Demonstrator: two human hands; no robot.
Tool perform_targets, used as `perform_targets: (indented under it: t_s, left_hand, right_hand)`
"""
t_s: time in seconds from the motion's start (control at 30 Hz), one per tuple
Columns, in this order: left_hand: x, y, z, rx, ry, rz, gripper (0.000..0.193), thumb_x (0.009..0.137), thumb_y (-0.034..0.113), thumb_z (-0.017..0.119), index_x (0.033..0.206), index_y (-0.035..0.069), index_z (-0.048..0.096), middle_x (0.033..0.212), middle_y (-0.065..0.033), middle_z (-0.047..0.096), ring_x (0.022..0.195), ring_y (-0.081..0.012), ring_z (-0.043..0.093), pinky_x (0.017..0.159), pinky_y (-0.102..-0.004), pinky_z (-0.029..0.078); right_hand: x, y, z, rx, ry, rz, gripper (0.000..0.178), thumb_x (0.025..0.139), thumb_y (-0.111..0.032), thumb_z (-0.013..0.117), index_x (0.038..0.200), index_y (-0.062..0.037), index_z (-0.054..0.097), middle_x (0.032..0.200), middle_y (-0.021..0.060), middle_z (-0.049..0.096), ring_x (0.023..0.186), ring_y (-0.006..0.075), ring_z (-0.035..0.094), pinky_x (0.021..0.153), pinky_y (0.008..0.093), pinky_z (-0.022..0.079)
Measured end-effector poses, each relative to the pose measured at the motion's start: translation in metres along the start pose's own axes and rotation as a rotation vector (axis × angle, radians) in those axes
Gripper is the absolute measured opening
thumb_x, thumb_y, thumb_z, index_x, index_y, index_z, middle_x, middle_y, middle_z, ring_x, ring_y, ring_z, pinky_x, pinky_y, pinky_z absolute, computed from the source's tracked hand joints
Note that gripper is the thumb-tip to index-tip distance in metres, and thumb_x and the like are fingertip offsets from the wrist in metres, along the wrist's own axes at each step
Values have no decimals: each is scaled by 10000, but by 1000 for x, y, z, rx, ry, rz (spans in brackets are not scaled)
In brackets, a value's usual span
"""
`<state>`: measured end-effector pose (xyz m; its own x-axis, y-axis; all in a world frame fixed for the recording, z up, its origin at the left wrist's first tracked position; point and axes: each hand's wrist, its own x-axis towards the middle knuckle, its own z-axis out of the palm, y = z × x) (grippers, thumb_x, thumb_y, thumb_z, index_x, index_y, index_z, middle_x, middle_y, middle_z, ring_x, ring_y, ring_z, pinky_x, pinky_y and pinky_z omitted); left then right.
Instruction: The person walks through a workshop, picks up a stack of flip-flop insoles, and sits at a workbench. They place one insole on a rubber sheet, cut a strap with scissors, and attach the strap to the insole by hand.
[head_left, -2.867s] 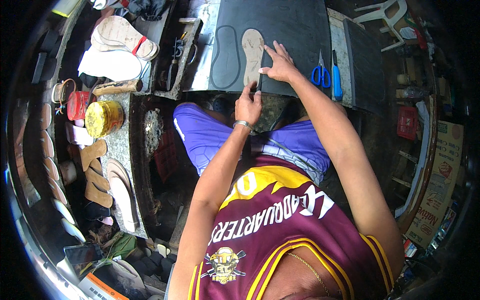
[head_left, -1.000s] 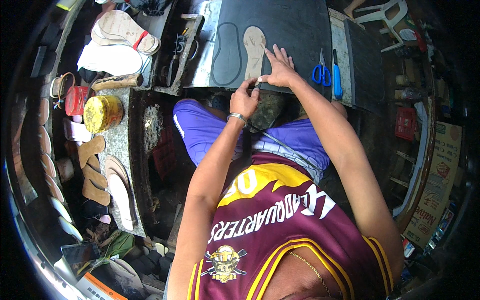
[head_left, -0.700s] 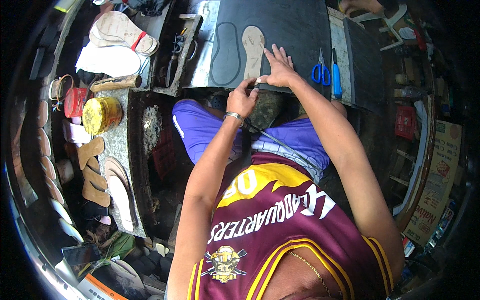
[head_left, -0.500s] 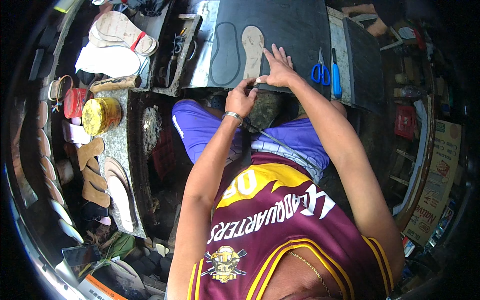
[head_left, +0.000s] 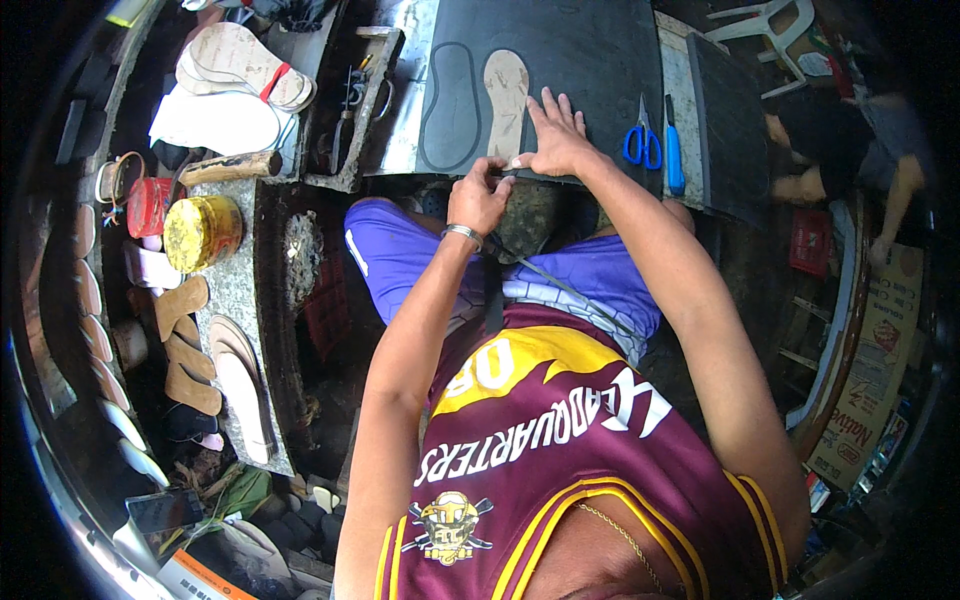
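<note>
A dark rubber-like sheet (head_left: 590, 60) lies on the bench before me. A beige sole-shaped template (head_left: 506, 95) rests on it, with a sole outline (head_left: 452, 105) marked in the sheet to its left. My right hand (head_left: 558, 138) is spread flat on the sheet beside the template, its thumb close to the template's near end. At the sheet's near edge my left hand (head_left: 480, 198) is closed, fingers curled by the template's near end; whatever they grip is hidden. Blue-handled scissors (head_left: 642, 145) and a blue cutter knife (head_left: 673, 150) lie to the right.
Left of the sheet stands a wooden tool tray (head_left: 350, 110). Beyond it are stacked soles (head_left: 235, 65), a yellow tub (head_left: 203, 232) and a red container (head_left: 150, 207). Another person (head_left: 840, 150) is at the right, near a white plastic chair (head_left: 765, 30).
The other person on the right has moved nearer, and the white chair behind has come into sight. My hands have barely shifted.
</note>
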<state>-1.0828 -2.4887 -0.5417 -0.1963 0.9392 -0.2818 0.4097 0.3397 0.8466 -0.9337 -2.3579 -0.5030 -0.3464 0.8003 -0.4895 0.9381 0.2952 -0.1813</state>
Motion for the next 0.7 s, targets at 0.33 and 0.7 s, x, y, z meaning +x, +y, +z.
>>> perform_targets:
  t_s: [0.33, 0.7]
  left_hand:
    - [-3, 5, -7, -9, 70, 46, 337, 898, 246, 799, 1151, 50, 693, 949, -167, 794, 888, -312, 781, 799, -408, 590]
    - [-1, 4, -8, 30, 100, 37, 369, 881, 233, 812, 1168, 45, 677, 937, -152, 801, 900, -317, 783, 810, -408, 594]
  right_hand:
    - [-5, 2, 1, 9, 34, -24, 1182, 803, -465, 863, 1681, -61, 182, 1767, 195, 60, 1623, 440, 21, 1290, 622, 106]
    - [-5, 3, 3, 30, 55, -45, 1206, 790, -479, 877, 1686, -78, 177, 1770, 183, 51, 1625, 432, 9, 1291, 627, 97]
